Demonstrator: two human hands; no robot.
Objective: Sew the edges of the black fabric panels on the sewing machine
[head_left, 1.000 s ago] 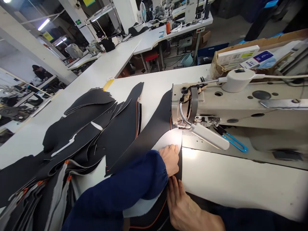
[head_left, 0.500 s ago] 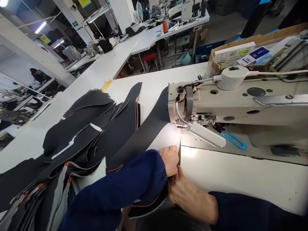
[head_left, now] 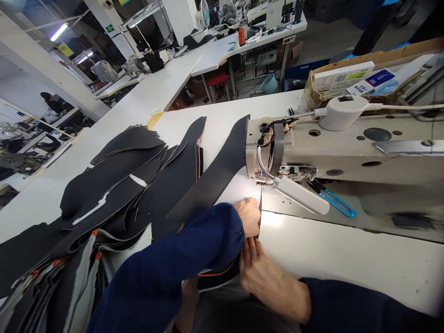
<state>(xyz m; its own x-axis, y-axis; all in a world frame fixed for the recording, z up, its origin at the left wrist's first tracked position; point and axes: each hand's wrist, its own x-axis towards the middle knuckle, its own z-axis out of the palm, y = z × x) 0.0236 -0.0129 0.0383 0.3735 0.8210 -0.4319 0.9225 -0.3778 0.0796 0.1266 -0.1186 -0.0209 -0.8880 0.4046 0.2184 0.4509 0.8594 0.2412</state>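
A black leather-like panel (head_left: 218,173) with a pale backing (head_left: 239,187) reaches under the needle area of the sewing machine (head_left: 260,175). My left hand (head_left: 248,217) is closed on the panel just in front of the presser foot, knuckles up and fingers curled. Right below it, my right hand (head_left: 258,277) grips the panel's edge, its fingers side by side and its thumb hidden. An orange-edged black part (head_left: 218,273) hangs down over my lap, partly covered by my left sleeve.
Stacked black panels (head_left: 114,171) spread across the left of the table, with grey-backed pieces (head_left: 83,268) nearer me. A white lamp (head_left: 301,195) hangs beside the needle. Blue thread snips (head_left: 336,201) lie on the machine bed. A cardboard box (head_left: 308,92) stands behind the machine.
My left hand and the panel have moved slightly forward, toward the machine. My right hand has changed its hold; its fingers now lie along the edge. The view has shifted a little.
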